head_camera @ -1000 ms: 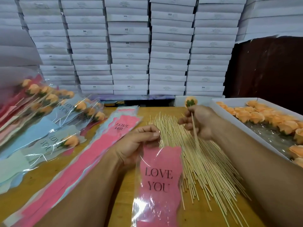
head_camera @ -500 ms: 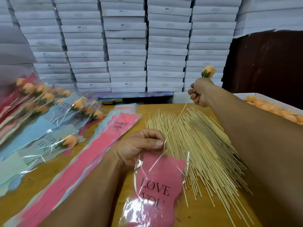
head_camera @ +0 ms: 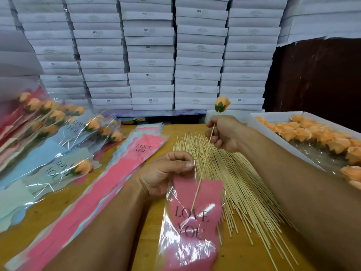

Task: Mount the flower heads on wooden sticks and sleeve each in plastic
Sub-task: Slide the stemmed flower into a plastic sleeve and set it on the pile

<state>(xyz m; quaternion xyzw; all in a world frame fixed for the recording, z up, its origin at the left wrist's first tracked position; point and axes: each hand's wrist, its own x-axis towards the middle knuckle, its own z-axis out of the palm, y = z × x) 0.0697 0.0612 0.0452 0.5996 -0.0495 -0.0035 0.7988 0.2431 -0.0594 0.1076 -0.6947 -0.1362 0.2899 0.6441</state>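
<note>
I am holding a mounted flower in my right hand [head_camera: 224,133], right of centre in the frame, fingers curled around the wooden stick [head_camera: 203,167] a little below the orange flower head [head_camera: 222,104]. The stick is slanting down toward the lower centre, and its bottom end is lying inside the mouth of a clear plastic sleeve [head_camera: 192,222] with a pink panel reading "LOVE YOU". My left hand [head_camera: 166,173], at centre, is pinching the sleeve's top edge between thumb and fingertips, keeping it open. A spread pile of loose sticks [head_camera: 244,182] is lying on the tabletop [head_camera: 242,257] just right of the sleeve, and a white tray of flower heads [head_camera: 312,137] is sitting at the right edge. Finished sleeved flowers [head_camera: 58,133] are lying at the left, beside a stack of flat sleeves [head_camera: 109,182].

The stick looks thin, light and likely to snap if bent, so gripping it high seems wise. The film looks slippery and crinkly; a pinch at the rim should control it.
</note>
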